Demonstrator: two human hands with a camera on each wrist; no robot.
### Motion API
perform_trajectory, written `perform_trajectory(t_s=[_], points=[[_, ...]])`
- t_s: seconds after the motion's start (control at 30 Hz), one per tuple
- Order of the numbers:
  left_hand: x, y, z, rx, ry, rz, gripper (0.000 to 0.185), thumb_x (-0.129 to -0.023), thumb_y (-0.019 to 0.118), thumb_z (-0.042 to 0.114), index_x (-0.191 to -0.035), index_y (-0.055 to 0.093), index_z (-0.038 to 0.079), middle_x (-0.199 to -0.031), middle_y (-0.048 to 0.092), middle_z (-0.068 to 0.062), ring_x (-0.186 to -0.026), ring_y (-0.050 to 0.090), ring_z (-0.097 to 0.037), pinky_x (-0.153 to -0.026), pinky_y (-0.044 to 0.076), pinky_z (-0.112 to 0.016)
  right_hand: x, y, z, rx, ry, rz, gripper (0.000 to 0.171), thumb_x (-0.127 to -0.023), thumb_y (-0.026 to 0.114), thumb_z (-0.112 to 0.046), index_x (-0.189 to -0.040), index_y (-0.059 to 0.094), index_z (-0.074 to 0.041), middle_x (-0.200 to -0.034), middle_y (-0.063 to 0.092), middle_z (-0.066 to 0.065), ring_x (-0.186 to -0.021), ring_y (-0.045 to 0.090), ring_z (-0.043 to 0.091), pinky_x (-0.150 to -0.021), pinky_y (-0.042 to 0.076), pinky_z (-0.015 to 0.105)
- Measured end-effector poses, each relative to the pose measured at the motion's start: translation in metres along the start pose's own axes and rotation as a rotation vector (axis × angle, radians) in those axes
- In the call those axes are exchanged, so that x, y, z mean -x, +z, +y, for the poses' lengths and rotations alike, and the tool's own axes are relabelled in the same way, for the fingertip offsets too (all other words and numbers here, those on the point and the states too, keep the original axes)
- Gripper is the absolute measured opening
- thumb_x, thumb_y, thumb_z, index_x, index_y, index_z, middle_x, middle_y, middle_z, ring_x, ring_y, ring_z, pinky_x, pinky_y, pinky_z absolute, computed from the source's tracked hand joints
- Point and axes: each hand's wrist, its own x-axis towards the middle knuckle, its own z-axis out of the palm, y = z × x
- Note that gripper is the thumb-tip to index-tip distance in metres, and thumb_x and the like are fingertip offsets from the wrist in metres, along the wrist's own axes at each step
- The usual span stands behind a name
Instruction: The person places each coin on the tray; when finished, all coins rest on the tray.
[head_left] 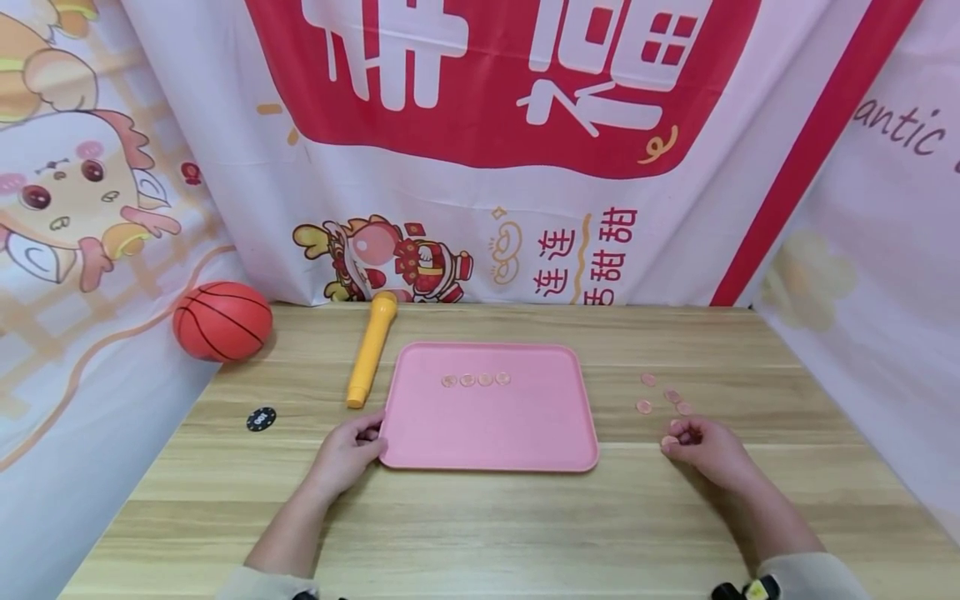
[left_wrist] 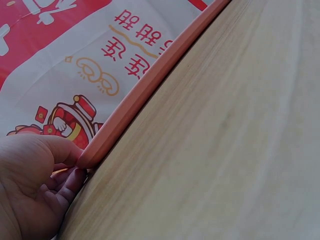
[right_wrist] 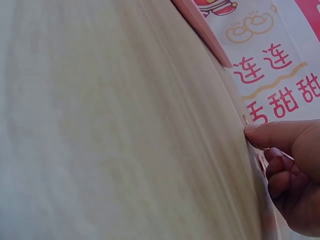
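Note:
A pink tray (head_left: 487, 437) lies on the table with a row of several copper coins (head_left: 485, 380) across its upper middle. My left hand (head_left: 347, 458) grips the tray's lower left edge, thumb against the rim (left_wrist: 107, 137). To the right of the tray, my right hand (head_left: 712, 454) pinches a copper coin (head_left: 668, 442) between thumb and fingers, low over the wood. Several loose copper coins (head_left: 672, 396) lie just beyond these fingertips. The curled fingers of the right hand (right_wrist: 297, 170) partly hide what is under them.
A yellow toy microphone (head_left: 371, 350) lies along the tray's left side. Farther left are a red toy basketball (head_left: 223, 322) and a black chip (head_left: 261, 419). Printed cloth (head_left: 495, 225) hangs at the table's back edge, with more cloth at both sides.

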Motion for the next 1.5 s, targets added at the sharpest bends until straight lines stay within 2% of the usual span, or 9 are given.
perform_trajectory(t_s=[0.13, 0.23, 0.37, 0.63, 0.87, 0.97, 1.2, 1.37, 1.5], points=[[0.0, 0.0, 0.0, 0.008, -0.002, -0.002, 0.05, -0.088, 0.063, 0.003, -0.136, 0.052, -0.007, -0.108, 0.065, -0.018, -0.091, 0.06, -0.015, -0.073, 0.051, -0.017, -0.002, 0.002, -0.004, -0.046, 0.024, 0.013, 0.029, -0.087, 0.073, -0.029, -0.099, 0.063, -0.004, -0.089, 0.061, 0.004, -0.08, 0.051, 0.013, -0.067, 0.043, 0.023], [0.001, 0.0, 0.001, 0.014, -0.007, -0.004, 0.05, -0.088, 0.063, 0.003, -0.136, 0.052, -0.007, -0.108, 0.065, -0.018, -0.09, 0.06, -0.016, -0.072, 0.051, -0.017, -0.006, 0.004, -0.011, -0.173, 0.045, 0.002, 0.031, -0.091, 0.07, -0.025, -0.109, 0.063, -0.001, -0.09, 0.061, 0.004, -0.079, 0.056, 0.01, -0.068, 0.051, 0.021], [0.001, 0.0, 0.002, 0.013, -0.014, -0.001, 0.05, -0.088, 0.063, 0.003, -0.136, 0.052, -0.006, -0.109, 0.065, -0.018, -0.091, 0.06, -0.017, -0.073, 0.051, -0.017, -0.013, 0.006, -0.028, -0.341, 0.031, -0.024, 0.042, -0.094, 0.066, -0.024, -0.124, 0.06, 0.005, -0.091, 0.065, 0.006, -0.078, 0.065, 0.005, -0.07, 0.058, 0.022], [0.001, -0.001, 0.001, 0.003, -0.012, 0.002, 0.05, -0.088, 0.063, 0.004, -0.136, 0.052, -0.006, -0.11, 0.065, -0.018, -0.092, 0.061, -0.018, -0.073, 0.051, -0.018, -0.037, 0.018, -0.067, -0.441, 0.028, -0.042, 0.049, -0.094, 0.066, -0.026, -0.13, 0.056, 0.005, -0.098, 0.067, 0.007, -0.085, 0.069, 0.006, -0.076, 0.058, 0.022], [-0.001, 0.0, -0.001, 0.01, -0.007, 0.006, 0.05, -0.087, 0.063, 0.003, -0.135, 0.053, -0.007, -0.11, 0.065, -0.019, -0.091, 0.061, -0.016, -0.073, 0.051, -0.017, -0.06, 0.04, -0.093, -0.482, -0.021, -0.034, 0.043, -0.094, 0.064, -0.016, -0.13, 0.057, 0.005, -0.097, 0.062, 0.006, -0.08, 0.066, 0.002, -0.077, 0.058, 0.023], [-0.002, 0.0, -0.003, 0.014, -0.009, 0.002, 0.05, -0.088, 0.063, 0.004, -0.136, 0.052, -0.007, -0.112, 0.064, -0.018, -0.093, 0.061, -0.016, -0.074, 0.051, -0.017, -0.067, 0.048, -0.104, -0.497, -0.026, -0.029, 0.043, -0.091, 0.067, -0.011, -0.13, 0.057, 0.005, -0.095, 0.06, 0.006, -0.078, 0.063, 0.002, -0.076, 0.059, 0.025], [-0.003, 0.0, -0.004, 0.019, -0.007, 0.007, 0.05, -0.088, 0.063, 0.003, -0.136, 0.052, -0.007, -0.111, 0.065, -0.018, -0.092, 0.061, -0.018, -0.074, 0.051, -0.018, -0.082, 0.065, -0.124, -0.52, -0.041, -0.051, 0.047, -0.086, 0.072, -0.007, -0.13, 0.059, 0.004, -0.104, 0.062, 0.01, -0.087, 0.055, 0.007, -0.074, 0.056, 0.02], [-0.002, 0.0, -0.002, 0.017, -0.007, 0.01, 0.05, -0.087, 0.063, 0.003, -0.136, 0.053, -0.006, -0.11, 0.065, -0.018, -0.091, 0.061, -0.015, -0.075, 0.052, -0.018, -0.095, 0.082, -0.134, -0.477, -0.025, -0.062, 0.043, -0.087, 0.07, -0.006, -0.128, 0.061, 0.003, -0.107, 0.066, 0.016, -0.082, 0.059, 0.008, -0.073, 0.057, 0.023], [-0.001, 0.0, -0.003, 0.025, -0.002, 0.008, 0.05, -0.087, 0.063, 0.002, -0.135, 0.053, -0.007, -0.111, 0.065, -0.019, -0.091, 0.061, -0.016, -0.074, 0.052, -0.018, -0.105, 0.095, -0.141, -0.427, -0.022, -0.074, 0.04, -0.088, 0.069, -0.007, -0.126, 0.063, 0.001, -0.108, 0.067, 0.018, -0.074, 0.06, 0.009, -0.067, 0.055, 0.025]])
